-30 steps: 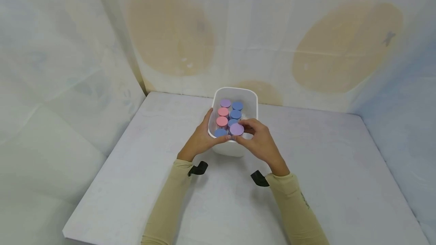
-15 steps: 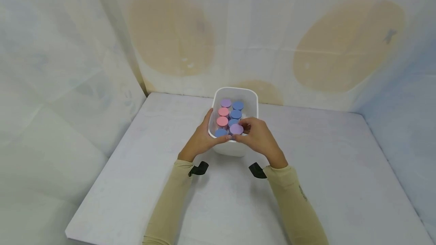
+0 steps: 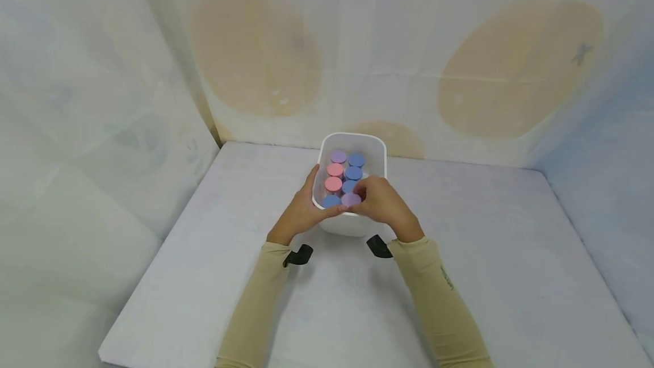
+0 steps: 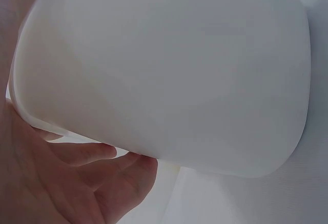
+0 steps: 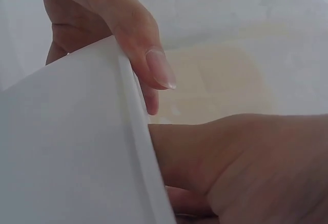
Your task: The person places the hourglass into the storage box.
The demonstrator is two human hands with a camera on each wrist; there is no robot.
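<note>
From the head view, a white tub stands on the pale bench, filled with round-lidded jars in two rows. The left hand wraps the tub's near left corner, its grip curled on the rim and wall. The right hand sits over the near right of the tub, fingers pinched around a purple-lidded jar set low among the others. Just beyond that grip stand blue-lidded jars, with pink-lidded jars beside them.

The left wrist view shows the left hand's fingers cupped under and against the tub's white wall.

In the right wrist view, the right hand reaches over the tub's rim; the jar is hidden.
</note>
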